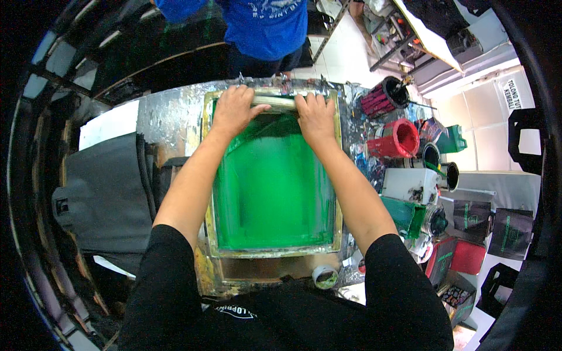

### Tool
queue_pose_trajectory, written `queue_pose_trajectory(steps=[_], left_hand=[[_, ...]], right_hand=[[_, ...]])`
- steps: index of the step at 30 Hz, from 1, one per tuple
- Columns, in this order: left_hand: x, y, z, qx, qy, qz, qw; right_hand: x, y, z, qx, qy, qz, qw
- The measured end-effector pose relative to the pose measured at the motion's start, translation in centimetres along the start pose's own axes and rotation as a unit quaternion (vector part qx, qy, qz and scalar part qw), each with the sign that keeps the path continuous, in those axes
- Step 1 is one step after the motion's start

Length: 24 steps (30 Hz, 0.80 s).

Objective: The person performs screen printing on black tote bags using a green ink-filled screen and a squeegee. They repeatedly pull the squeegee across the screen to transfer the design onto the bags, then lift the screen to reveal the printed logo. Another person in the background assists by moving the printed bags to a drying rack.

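Observation:
A screen-printing frame (338, 205) lies on the worktable, its mesh (272, 187) covered in bright green. At its far end, a squeegee (276, 103) with a pale handle spans between my hands. My left hand (234, 111) grips the handle's left part, thumb pointing inward along it. The right part is in my right hand (317, 117), fingers curled over the top. A darker green patch (275, 124) shows just on the near side of the squeegee. Its blade edge is hidden from view, and so is whatever lies under the screen.
Folded black bags (105, 193) are piled at the left. Along the right stand a red ink pot (404, 139), a magenta-stained pot (383, 97) and a green-stained container (404, 216). A tape roll (325, 276) sits near me. Across the table stands a person in blue (266, 26).

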<state>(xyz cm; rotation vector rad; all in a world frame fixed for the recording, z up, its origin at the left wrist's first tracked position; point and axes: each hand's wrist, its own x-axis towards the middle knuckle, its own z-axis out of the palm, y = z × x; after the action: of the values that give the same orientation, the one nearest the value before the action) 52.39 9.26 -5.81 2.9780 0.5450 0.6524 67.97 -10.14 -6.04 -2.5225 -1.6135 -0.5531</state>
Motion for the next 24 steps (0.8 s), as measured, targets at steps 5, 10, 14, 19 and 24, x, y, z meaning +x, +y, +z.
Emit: queue_pose_trajectory(steps=[5,10,14,19,24], left_hand=[[-3.5,0.8,-1.2,0.001,0.003,0.026,1.0],[-9.5,3.1,-3.4,0.01,0.003,0.014,1.0],[-14.6,5.8,-5.8,0.009,0.002,0.002,1.0],[-21.5,9.5,-8.0,-0.001,0.009,-0.003,1.0],[-27.6,13.2,-10.6,-0.012,-0.005,-0.007,1.0]], right_hand=[[-2.6,-1.5,-1.1,-0.017,-0.015,-0.008,1.0],[-7.6,-3.8,-2.9,-0.012,-0.024,-0.026,0.999],[-12.4,-5.7,-5.3,0.002,-0.035,-0.034,0.999],[-19.1,-7.9,-9.0,0.011,-0.052,-0.039,0.998],[-25.9,-9.8,-11.7,0.025,-0.077,-0.037,0.996]])
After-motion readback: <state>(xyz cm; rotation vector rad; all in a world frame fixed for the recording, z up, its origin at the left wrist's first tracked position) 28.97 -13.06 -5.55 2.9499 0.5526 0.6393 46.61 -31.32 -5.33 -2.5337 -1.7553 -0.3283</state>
